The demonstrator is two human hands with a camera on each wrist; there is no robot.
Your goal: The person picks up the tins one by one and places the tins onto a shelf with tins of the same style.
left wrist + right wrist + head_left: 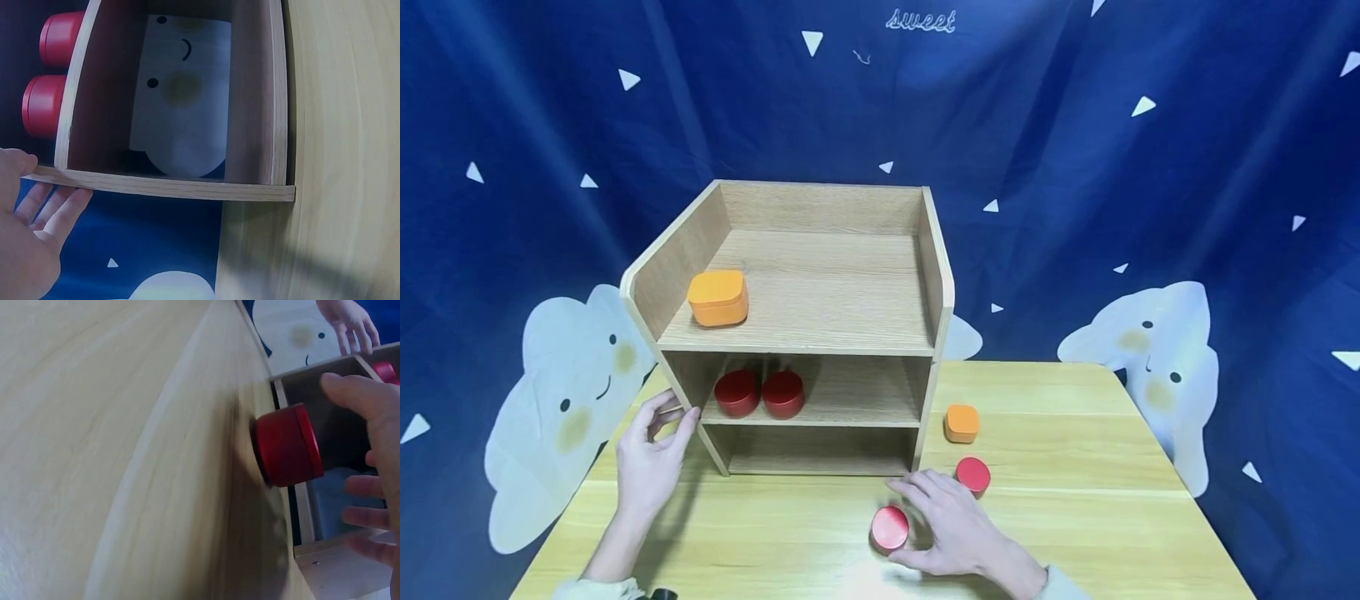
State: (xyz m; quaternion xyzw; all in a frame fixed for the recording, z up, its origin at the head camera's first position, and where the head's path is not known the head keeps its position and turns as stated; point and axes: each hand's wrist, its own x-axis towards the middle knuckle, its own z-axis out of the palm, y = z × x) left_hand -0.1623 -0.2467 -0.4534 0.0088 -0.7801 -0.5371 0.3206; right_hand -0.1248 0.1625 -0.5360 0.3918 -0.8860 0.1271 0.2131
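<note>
On the table stands a wooden shelf (pixel 820 348) with an open top and two compartments below. My left hand (pixel 653 454) holds its left side panel; in the left wrist view the thumb (pixel 24 162) lies on one side of the board and the fingers on the other. A round red tin (pixel 890 529) with a lid stands upright in front of the shelf. Beside it hovers my right hand (pixel 951 525), thumb and fingers spread around the tin. The right wrist view shows a gap between this hand (pixel 381 450) and the tin (pixel 287 447).
Two red tins (pixel 783 394) sit at the left of the middle compartment. An orange box (pixel 718 298) rests on the top level's left. Right of the shelf are a small orange box (pixel 962 423) and another red tin (pixel 973 476). A blue curtain (pixel 880 100) hangs behind.
</note>
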